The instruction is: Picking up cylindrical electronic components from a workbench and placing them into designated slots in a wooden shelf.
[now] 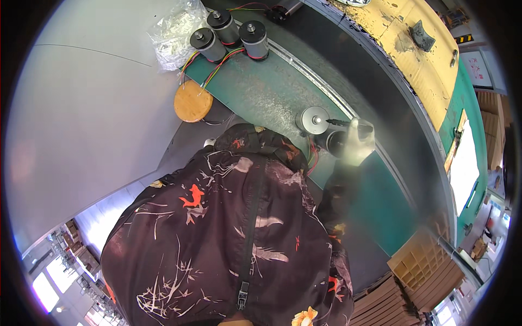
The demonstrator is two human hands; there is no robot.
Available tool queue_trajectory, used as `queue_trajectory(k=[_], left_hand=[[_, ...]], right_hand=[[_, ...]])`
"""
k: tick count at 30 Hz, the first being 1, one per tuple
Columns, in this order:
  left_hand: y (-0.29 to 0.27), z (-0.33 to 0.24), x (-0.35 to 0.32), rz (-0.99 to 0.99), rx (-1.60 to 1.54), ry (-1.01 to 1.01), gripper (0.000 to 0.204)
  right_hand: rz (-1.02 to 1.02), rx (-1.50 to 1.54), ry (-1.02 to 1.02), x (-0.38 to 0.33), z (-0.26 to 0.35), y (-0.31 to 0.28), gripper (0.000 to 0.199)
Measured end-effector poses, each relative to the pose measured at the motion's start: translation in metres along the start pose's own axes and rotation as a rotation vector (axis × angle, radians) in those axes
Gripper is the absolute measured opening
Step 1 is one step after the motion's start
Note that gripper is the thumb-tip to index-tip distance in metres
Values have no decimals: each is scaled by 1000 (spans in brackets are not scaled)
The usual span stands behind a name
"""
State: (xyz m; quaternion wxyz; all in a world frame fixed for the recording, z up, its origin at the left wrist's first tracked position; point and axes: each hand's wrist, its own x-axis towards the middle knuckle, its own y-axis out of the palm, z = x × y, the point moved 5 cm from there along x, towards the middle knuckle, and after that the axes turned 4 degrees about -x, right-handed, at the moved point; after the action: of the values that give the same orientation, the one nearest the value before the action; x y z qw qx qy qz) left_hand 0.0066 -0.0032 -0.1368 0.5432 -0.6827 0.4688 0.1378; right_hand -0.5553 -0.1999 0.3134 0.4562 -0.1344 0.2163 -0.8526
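My right hand (356, 144), in a white glove, is closed around a black pen-like tool (341, 123). The tool's tip touches the silver end face of a cylindrical motor (314, 119) lying on the green bench mat (272, 92). The motor's black body sits just below the hand, with red and green wires trailing toward me. My dark patterned garment (228, 233) fills the lower middle of the view. My left hand is hidden from sight.
Three more black motors (224, 24) with coloured wires stand at the far end of the mat, beside a clear bag of white parts (174, 32). A round wooden stool seat (193, 101) is on the left. A worn yellow bench (413, 49) and cardboard dividers (429, 266) lie to the right.
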Motion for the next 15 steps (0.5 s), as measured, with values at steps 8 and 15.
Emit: queue_trajectory(k=[8,15], left_hand=[[-12,11,-27,-21,-30,-45,53],[2,20,-54,25,-26,-112,53]], right_hand=[[-54,216,-355,27,85,-22,13],[-160,372,-483,114,219,-29,19]])
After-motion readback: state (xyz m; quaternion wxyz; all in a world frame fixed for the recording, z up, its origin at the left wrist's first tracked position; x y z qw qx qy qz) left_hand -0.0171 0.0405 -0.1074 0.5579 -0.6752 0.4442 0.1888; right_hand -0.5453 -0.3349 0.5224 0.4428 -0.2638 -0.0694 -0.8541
